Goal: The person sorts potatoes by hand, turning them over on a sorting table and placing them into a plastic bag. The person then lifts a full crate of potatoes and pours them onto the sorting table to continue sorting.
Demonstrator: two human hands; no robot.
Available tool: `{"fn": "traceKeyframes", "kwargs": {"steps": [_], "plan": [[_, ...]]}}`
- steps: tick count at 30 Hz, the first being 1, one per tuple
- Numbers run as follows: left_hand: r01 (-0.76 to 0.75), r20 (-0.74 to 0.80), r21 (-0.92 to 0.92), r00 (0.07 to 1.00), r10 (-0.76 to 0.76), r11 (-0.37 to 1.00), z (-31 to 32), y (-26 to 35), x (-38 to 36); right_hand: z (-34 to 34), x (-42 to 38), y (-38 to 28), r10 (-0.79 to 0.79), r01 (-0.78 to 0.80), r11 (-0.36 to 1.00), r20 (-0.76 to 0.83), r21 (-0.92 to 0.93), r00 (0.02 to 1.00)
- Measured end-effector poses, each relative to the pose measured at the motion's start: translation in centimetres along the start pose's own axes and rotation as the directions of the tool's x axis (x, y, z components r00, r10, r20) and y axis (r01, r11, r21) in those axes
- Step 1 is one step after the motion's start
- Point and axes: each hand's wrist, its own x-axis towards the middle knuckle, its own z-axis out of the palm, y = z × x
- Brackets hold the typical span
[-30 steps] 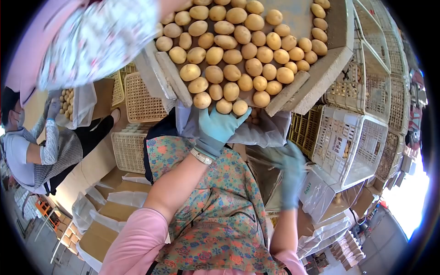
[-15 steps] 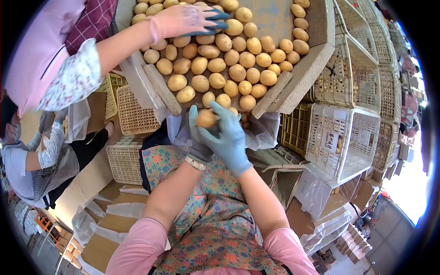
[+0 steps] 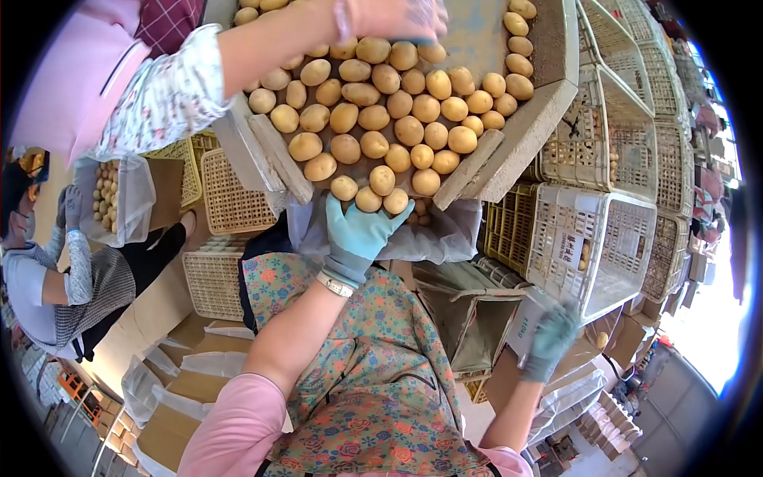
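Yellow potatoes (image 3: pixel 373 143) cover the lower part of a sloping wooden-sided chute (image 3: pixel 548 48). At its mouth, my left hand (image 3: pixel 354 238), in a blue-grey glove, is spread with the thumb out to the right. Its fingers reach against several potatoes at the lip, which partly hide the fingertips. My right hand (image 3: pixel 551 342), in a matching glove, is far out to the right beside a cardboard box, just below a white crate. Motion smears its fingers, so I cannot make out whether it holds anything. A translucent plastic liner (image 3: pixel 453 234) hangs under the chute mouth.
A co-worker's gloved hand (image 3: pixel 397 17) crosses the chute from the upper left. Another person sits at the left by a lined box of potatoes (image 3: pixel 107 195). Plastic crates (image 3: pixel 568 238) are stacked on the right. Cardboard boxes with liners (image 3: pixel 191 389) stand at the lower left.
My right hand has left the chute mouth and swung right and down. The potato between my hands is gone from there. My left hand now spreads under the potatoes. The co-worker's hand has moved up and right.
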Motion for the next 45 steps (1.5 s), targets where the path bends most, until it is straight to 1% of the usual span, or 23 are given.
{"fn": "traceKeyframes", "kwargs": {"steps": [1,2,3,5,7,9,13,15,17,19,21,23,27,28,29,31,35,36,40,41,42,43,45], "plan": [[0.012,0.004,-0.029,1.000,-0.012,0.999,0.0,0.0,-0.1,6.4,-1.4,3.4,0.100,-0.123,0.947,-0.091,-0.298,0.991],[-0.005,-0.031,-0.007,1.000,0.005,1.000,0.0,0.0,-0.1,15.1,-2.3,7.0,-0.023,0.101,0.549,0.106,-0.830,0.994],[-0.009,-0.031,-0.001,0.999,0.009,1.000,0.0,-0.2,-0.1,18.3,-2.0,9.7,0.072,0.129,0.445,0.179,-0.886,0.981],[-0.050,0.001,0.113,0.999,0.050,0.992,0.1,-0.4,0.1,26.7,-0.8,14.4,-0.061,0.635,0.165,0.635,-0.754,0.770],[-0.049,0.022,0.115,0.999,0.046,0.992,-0.6,-0.1,0.1,31.6,2.6,18.9,-0.255,0.805,-0.093,0.795,-0.586,0.550],[0.049,0.010,-0.008,0.999,-0.049,0.999,-1.2,0.1,-0.1,35.4,5.8,22.6,0.051,0.551,-0.388,0.580,-0.738,0.813],[0.027,0.126,-0.071,0.992,-0.018,0.997,-1.6,0.3,-0.1,37.7,8.1,24.6,0.218,0.494,-0.546,0.455,-0.676,0.863],[-0.006,0.065,0.012,0.998,0.006,1.000,-0.6,-0.1,0.0,36.6,8.2,23.6,0.220,0.518,-0.508,0.478,-0.688,0.850],[-0.035,0.008,0.102,0.999,0.034,0.994,-0.1,0.1,0.3,34.1,8.4,22.9,0.021,0.736,-0.145,0.742,-0.661,0.671],[0.022,0.109,0.043,0.994,-0.026,0.999,-0.8,0.4,0.2,33.0,6.4,21.7,-0.052,0.752,-0.092,0.757,-0.653,0.651],[-0.005,0.117,0.034,0.993,0.001,0.999,-1.3,0.2,-0.1,30.7,4.6,21.4,0.102,0.425,0.573,0.575,-0.701,0.812],[0.070,0.241,-0.222,0.970,-0.015,0.973,-2.7,0.3,0.5,29.2,1.9,21.4,0.277,-0.005,0.874,0.491,-0.486,0.826],[0.047,0.198,0.062,0.978,-0.059,0.997,-1.3,0.3,-0.1,26.5,-1.1,19.6,0.393,-0.069,0.770,0.386,-0.634,0.835],[0.026,0.016,0.084,0.999,-0.027,0.996,-0.9,0.3,-0.2,24.8,-1.7,18.7,0.343,0.134,0.596,0.401,-0.792,0.849],[-0.197,0.253,0.502,0.965,0.075,0.842,-2.6,0.4,0.2,22.7,-2.2,17.4,0.297,0.321,0.357,0.432,-0.877,0.851],[-0.037,-0.069,0.046,0.997,0.040,0.998,0.0,0.0,-0.2,16.3,-4.3,14.7,0.224,0.283,-0.029,0.270,-0.959,0.937],[-0.018,-0.088,0.010,0.996,0.019,1.000,1.1,0.3,-0.4,4.7,-7.0,10.9,0.234,0.064,-0.708,-0.148,-0.703,0.961],[-0.018,-0.082,0.032,0.996,0.020,0.999,0.8,0.3,-0.3,5.2,-7.1,10.5,0.335,0.113,-0.683,-0.172,-0.722,0.926],[-0.036,-0.085,0.070,0.995,0.042,0.997,-0.1,0.0,-0.3,20.3,-5.4,15.8,0.358,0.531,-0.070,0.475,-0.845,0.804],[-0.048,-0.075,0.060,0.996,0.052,0.997,-0.4,0.1,-0.2,24.6,-4.8,17.6,0.295,0.633,0.075,0.623,-0.771,0.724],[-0.008,0.149,0.005,0.989,0.007,1.000,-1.7,0.2,0.2,27.6,-4.1,19.7,0.265,0.734,0.111,0.731,-0.671,0.628],[-0.011,0.150,0.013,0.989,0.009,1.000,-2.5,0.6,0.1,32.7,-3.5,20.8,0.191,0.856,0.093,0.852,-0.509,0.486],[-0.197,0.167,0.596,0.979,0.120,0.779,-3.1,0.8,-0.7,37.6,-1.6,26.8,0.054,0.888,0.111,0.895,-0.445,0.442]]}}
